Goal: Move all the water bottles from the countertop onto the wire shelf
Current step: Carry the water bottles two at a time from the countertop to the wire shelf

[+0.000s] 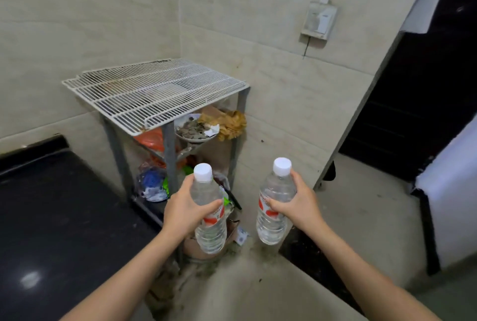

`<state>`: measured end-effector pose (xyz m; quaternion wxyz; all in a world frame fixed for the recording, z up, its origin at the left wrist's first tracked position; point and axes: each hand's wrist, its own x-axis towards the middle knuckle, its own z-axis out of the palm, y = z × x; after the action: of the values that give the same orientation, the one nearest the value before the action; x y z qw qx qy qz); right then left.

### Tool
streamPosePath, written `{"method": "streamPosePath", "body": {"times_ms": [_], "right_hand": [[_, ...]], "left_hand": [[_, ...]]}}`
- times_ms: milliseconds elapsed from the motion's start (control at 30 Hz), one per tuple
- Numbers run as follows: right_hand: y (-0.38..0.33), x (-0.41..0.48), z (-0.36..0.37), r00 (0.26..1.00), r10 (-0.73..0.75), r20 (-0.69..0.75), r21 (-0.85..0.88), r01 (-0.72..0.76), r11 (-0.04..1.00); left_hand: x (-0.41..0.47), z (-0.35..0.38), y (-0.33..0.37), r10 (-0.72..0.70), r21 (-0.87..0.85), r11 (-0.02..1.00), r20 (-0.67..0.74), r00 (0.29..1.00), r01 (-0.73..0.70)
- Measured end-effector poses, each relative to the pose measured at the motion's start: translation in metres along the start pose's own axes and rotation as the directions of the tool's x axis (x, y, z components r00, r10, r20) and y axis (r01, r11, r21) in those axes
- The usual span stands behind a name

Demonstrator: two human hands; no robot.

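Soft, even indoor light, rather dim, leaves a grey-green cast on the tiled wall (232, 23). One pale glare spot lies on the glossy black tabletop (64, 217). The doorway (426, 101) is almost black. Shadows are faint, deepest under the wire shelf (154, 93). The left water bottle (210, 233) and right water bottle (271, 227) show small highlights. Straight edges bow near the borders, and fine detail looks soft.

No text I can read. Left bottle (211, 233) in my left grip (185, 209): red-and-white label, print too blurred. Right bottle (271, 225) in my right grip (299, 204): same label, same blur. Small printed paper (242, 235) on the floor: illegible.
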<state>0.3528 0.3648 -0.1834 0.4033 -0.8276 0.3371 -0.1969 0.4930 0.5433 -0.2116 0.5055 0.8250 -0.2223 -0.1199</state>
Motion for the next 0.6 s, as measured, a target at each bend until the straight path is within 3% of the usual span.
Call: {"method": "streamPosePath", "body": {"times_ms": [300,600], "right_hand": [[0.012,0.112,-0.036,0.997,-0.08,0.007,0.039,0.08,0.996],[-0.062,0.255,-0.035,0.95,-0.311,-0.028,0.156,0.311,0.937]], "left_hand": [[0.066,0.031,0.052,0.053,0.002,0.999,-0.16,0.986,-0.053],[0.195,0.008,0.117,0.201,-0.013,0.977,-0.276,0.94,-0.213]]}}
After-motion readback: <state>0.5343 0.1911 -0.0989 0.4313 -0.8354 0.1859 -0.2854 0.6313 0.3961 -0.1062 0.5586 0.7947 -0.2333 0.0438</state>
